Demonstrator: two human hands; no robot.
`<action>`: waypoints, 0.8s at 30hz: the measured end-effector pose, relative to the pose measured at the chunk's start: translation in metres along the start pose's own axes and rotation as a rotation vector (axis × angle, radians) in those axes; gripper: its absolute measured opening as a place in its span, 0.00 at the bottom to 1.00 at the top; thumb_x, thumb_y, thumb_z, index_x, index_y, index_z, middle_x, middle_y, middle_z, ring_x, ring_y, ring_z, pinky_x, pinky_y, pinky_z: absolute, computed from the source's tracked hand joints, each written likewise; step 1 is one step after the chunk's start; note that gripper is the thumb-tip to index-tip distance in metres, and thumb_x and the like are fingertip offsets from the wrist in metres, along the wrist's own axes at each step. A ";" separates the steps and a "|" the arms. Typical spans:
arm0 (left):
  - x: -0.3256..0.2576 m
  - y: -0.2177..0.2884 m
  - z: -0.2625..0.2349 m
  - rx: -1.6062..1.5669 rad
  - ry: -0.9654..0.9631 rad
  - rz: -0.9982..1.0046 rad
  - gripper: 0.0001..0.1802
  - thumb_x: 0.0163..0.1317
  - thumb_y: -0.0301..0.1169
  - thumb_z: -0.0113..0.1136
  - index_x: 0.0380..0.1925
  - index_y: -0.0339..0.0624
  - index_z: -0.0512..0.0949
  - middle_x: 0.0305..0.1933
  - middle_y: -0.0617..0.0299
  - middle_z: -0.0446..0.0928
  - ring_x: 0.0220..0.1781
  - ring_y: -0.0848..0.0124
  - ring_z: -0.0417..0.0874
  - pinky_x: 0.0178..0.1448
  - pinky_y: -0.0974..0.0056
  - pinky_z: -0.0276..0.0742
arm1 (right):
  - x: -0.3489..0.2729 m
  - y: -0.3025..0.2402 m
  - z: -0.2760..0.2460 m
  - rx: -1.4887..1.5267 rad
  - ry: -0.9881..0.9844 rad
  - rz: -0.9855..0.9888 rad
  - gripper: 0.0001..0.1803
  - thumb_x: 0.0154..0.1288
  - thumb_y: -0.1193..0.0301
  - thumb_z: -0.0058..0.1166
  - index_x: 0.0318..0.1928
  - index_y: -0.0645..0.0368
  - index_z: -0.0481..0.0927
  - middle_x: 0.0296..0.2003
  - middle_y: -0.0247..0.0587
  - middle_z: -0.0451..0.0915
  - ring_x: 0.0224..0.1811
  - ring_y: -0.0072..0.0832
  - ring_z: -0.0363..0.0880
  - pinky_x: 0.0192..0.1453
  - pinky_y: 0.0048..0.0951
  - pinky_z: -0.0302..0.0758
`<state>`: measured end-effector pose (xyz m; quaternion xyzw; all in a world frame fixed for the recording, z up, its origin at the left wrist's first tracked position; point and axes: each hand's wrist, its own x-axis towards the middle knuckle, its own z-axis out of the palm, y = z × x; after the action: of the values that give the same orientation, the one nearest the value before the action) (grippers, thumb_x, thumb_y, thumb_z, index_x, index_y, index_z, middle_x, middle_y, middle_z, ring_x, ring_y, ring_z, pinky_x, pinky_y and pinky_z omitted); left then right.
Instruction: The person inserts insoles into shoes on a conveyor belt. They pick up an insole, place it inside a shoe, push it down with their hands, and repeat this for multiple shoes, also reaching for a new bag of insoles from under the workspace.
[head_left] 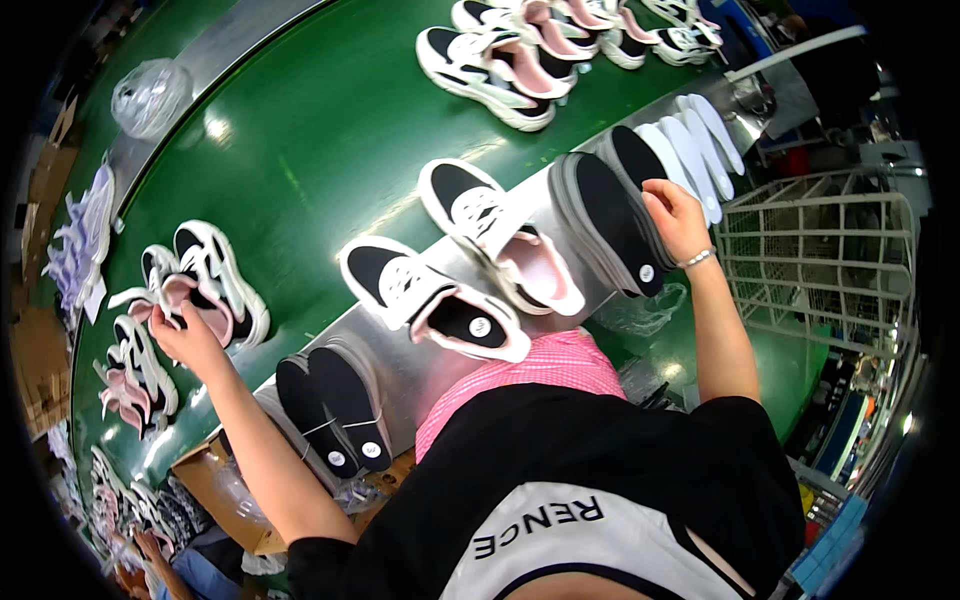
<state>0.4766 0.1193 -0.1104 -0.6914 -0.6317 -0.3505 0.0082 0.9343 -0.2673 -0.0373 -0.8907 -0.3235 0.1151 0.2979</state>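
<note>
Black insoles (335, 415) lie stacked at lower centre. Left hand (185, 335) clamps a pink-lined shoe (205, 290) at centre left; right hand (675, 215) pinches the insole stack (610, 215) at upper right. Risk: fanned insoles may slide off the counter (300, 150).

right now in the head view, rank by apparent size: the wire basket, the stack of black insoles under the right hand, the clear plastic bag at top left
1. Wire basket, largest.
2. Stack of black insoles under the right hand.
3. Clear plastic bag, smallest, though it lies farther off near the bent rim, so its true size is unsure.
</note>
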 end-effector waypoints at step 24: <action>-0.205 0.296 0.017 -0.626 -0.872 0.038 0.16 0.56 0.39 0.51 0.35 0.37 0.72 0.27 0.45 0.76 0.31 0.48 0.77 0.37 0.53 0.71 | -0.045 -0.060 -0.049 0.504 -1.007 0.480 0.11 0.53 0.66 0.53 0.24 0.62 0.76 0.17 0.36 0.73 0.20 0.22 0.75 0.26 0.23 0.73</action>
<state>0.7542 -0.1110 -0.0972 -0.7537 -0.4289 -0.2020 -0.4552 0.8889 -0.2825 0.0386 -0.6768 -0.1778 0.6589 0.2759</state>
